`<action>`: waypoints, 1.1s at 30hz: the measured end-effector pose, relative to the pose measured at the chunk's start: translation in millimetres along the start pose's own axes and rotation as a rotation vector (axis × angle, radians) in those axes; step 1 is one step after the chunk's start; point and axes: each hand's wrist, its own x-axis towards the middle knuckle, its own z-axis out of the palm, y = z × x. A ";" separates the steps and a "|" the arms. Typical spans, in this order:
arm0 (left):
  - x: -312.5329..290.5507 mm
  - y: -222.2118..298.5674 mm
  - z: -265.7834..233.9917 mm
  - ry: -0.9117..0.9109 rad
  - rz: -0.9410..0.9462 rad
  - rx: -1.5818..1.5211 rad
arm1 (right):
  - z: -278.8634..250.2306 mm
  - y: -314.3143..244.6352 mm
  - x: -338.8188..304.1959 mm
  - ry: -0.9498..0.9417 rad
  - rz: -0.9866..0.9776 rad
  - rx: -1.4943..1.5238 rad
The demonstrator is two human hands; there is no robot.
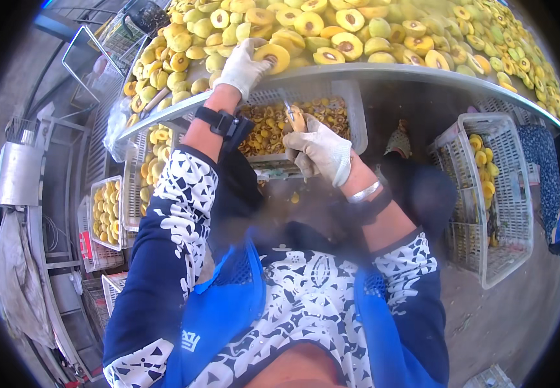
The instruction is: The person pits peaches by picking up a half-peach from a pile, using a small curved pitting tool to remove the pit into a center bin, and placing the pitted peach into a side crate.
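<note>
Head view, contents as seen.

Left hand [244, 70]: white glove, fingers bent around the left side of one halved yellow fruit [276, 59], cut face showing, dark centre; black strap [218, 123] about the wrist.

Right hand [322, 147]: white glove, closed around a small tool [295, 119] with a wooden handle and a thin metal end pointing toward the table; silver bracelet [365, 193] on the wrist. The tool is apart from the fruit.

Table [383, 66]: metal edge, heaped with yellow fruit [377, 29], many pieces cut in half. The halved fruit in the left hand is at the near side of this heap.

Tub [356, 113]: pale plastic, below the table edge, under the hands; holds many small yellow-brown pieces [328, 110].

Right-hand crate [511, 200]: white, slatted, tilted in view, some yellow fruit inside.

Small crate [123, 210]: white, at left, filled with yellow fruit.

Plastic bag [118, 134]: clear, beside the table's left end.

Metal canister [20, 173]: silver, far left.
</note>
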 end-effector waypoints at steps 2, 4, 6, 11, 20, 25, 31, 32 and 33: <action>-6.9 16.7 3.6 -0.037 -0.036 -0.173 | 2.9 -3.0 -3.0 0.036 -0.048 -0.027; -18.0 37.8 8.6 -0.001 -0.084 -0.413 | 5.2 -5.7 -3.0 0.144 -0.240 -0.105; -35.1 59.5 14.5 0.075 -0.106 -0.557 | 6.1 -6.0 -2.2 0.194 -0.314 -0.147; -59.6 85.2 30.4 0.174 -0.253 -1.040 | -0.7 -4.5 8.2 0.368 -0.429 -0.397; -74.5 101.3 39.4 0.171 -0.179 -1.053 | -4.6 2.8 14.2 0.554 -0.658 -0.775; -77.1 97.1 48.7 0.190 -0.227 -0.997 | 0.1 -6.5 7.6 0.545 -0.457 -0.727; -75.9 86.0 53.5 0.217 -0.179 -0.872 | 4.1 -4.9 11.2 0.531 -0.402 -0.834; -75.5 89.7 53.9 0.211 -0.186 -0.931 | 5.1 -5.8 9.7 0.518 -0.383 -0.914; -75.5 92.1 53.6 0.206 -0.191 -0.990 | 5.8 -5.9 9.3 0.516 -0.378 -0.913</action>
